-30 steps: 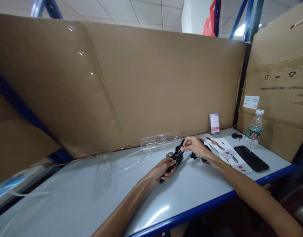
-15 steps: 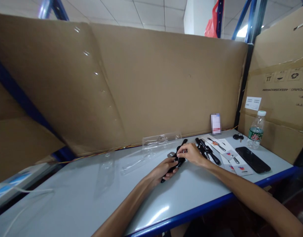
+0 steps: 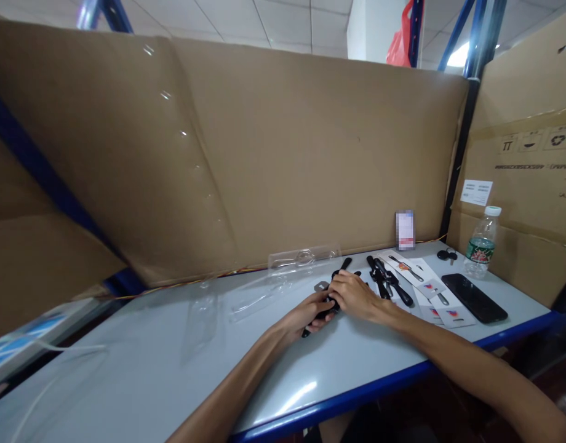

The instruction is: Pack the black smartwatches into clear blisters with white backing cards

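My left hand [image 3: 305, 316] is closed around a long black strap-like piece [image 3: 342, 266] that lies on the grey table [image 3: 139, 363]; its near tip pokes out below my fingers. My right hand [image 3: 354, 296] rests on the same piece just right of my left hand, fingers curled over its middle. More black straps [image 3: 387, 280] lie just right of my hands. Clear plastic blister shells [image 3: 301, 258] lie behind and left of my hands.
Printed cards [image 3: 426, 286] fan out to the right, with a black phone [image 3: 480, 298], a water bottle [image 3: 480, 243] and keys [image 3: 447, 254] beyond. A cardboard wall [image 3: 264, 154] backs the table and a big carton [image 3: 523, 154] stands at the right. The blue table edge [image 3: 357, 400] runs in front.
My right hand came down from a raised pinch at the far end of the black piece and now lies over its middle, against my left hand. The view shifted slightly.
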Demonstrator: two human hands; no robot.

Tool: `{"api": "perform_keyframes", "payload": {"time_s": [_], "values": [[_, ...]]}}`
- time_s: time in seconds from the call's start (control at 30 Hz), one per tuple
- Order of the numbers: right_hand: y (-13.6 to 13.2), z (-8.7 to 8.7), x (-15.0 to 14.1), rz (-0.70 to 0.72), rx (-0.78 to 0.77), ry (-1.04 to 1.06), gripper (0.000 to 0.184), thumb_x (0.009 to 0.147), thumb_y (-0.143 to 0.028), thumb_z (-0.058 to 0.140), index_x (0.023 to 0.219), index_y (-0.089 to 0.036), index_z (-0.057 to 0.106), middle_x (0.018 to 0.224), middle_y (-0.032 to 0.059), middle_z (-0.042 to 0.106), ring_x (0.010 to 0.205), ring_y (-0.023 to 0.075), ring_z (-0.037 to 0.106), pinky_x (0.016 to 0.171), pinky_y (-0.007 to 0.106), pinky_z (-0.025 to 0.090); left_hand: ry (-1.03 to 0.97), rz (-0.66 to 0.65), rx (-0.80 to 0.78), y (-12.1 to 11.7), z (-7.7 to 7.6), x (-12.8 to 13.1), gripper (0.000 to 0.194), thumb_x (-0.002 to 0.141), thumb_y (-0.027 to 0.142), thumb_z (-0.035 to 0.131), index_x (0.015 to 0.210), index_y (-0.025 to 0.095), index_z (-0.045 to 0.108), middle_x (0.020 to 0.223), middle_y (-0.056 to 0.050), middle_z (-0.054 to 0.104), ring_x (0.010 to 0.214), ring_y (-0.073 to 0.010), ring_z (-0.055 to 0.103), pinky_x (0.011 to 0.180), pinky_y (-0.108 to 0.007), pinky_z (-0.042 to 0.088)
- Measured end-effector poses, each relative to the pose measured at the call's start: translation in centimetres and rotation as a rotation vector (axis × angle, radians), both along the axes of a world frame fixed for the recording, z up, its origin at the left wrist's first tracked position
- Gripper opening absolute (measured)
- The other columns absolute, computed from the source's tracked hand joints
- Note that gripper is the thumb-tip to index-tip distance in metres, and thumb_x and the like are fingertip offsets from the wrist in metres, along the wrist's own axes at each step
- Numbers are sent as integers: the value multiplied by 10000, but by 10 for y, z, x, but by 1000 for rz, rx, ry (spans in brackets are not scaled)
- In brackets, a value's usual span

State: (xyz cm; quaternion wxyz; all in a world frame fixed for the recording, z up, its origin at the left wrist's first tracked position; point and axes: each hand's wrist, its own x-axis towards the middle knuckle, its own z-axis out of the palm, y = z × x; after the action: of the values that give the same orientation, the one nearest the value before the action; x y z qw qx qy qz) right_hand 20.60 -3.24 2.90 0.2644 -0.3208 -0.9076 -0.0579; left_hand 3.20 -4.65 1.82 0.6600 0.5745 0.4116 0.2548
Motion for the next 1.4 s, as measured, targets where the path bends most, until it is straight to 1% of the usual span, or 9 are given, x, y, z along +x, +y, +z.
{"api": "perform_keyframes", "payload": {"time_s": [0.13,0.23,0.5,0.67,0.77,0.87,1.1,1.2,1.4], "values": [[2,3,4,91,19,-128,170,913,-47,535,825,-135,651,852,81,647,856,193,546,760,292,443,-2,-16,6,1,-1,-1,200,829,311,613,908,184,481,640,50,500,401,-16,255,381,-176,83],[4,2,5,53,24,-124,171,913,-50,525,822,-137,641,842,82,636,859,201,542,737,295,434,-17,-5,2,0,0,0,206,813,291,626,910,185,479,641,51,500,407,-16,260,386,-170,91],[7,-6,1,-12,-90,106,134,891,-68,587,791,-150,620,839,55,634,822,176,550,779,298,420,-25,-15,-16,2,0,-1,212,814,293,621,928,186,477,641,46,515,405,-18,256,384,-166,94],[3,-2,0,18,-86,-9,161,899,-55,535,821,-146,642,865,74,641,830,186,550,783,302,420,-19,-15,-8,1,0,-1,197,814,294,616,888,183,472,649,37,520,409,-15,261,385,-168,95],[-2,-1,-5,-90,-100,-9,156,888,-59,532,857,-135,665,903,102,665,861,202,572,782,303,420,-15,-21,-6,1,1,0,191,814,294,615,872,181,473,637,40,510,404,-15,258,385,-173,83],[-4,-2,-10,-182,-190,107,128,847,-67,581,845,-143,684,884,86,697,830,190,606,746,279,416,-12,-28,-25,2,1,-1,200,827,314,614,893,180,481,630,41,517,393,-14,247,386,-181,71],[3,1,-9,-270,-469,325,57,804,-139,711,755,-168,706,769,40,739,724,160,651,633,231,393,-1,-8,-70,6,0,-3,210,813,293,610,934,178,483,623,32,541,383,-14,237,401,-201,54],[4,-1,-8,-287,-417,282,50,840,-196,707,798,-172,721,796,50,747,750,170,658,654,241,392,-35,-3,-100,7,0,-5,214,808,301,626,907,181,479,621,26,547,388,-10,237,415,-208,40],[7,-5,-4,-262,-209,86,191,943,-250,607,839,-156,737,890,104,732,888,203,635,777,280,417,-60,-26,-136,12,-2,-8,212,804,298,647,852,175,481,616,21,544,390,-2,227,415,-201,39]]}}
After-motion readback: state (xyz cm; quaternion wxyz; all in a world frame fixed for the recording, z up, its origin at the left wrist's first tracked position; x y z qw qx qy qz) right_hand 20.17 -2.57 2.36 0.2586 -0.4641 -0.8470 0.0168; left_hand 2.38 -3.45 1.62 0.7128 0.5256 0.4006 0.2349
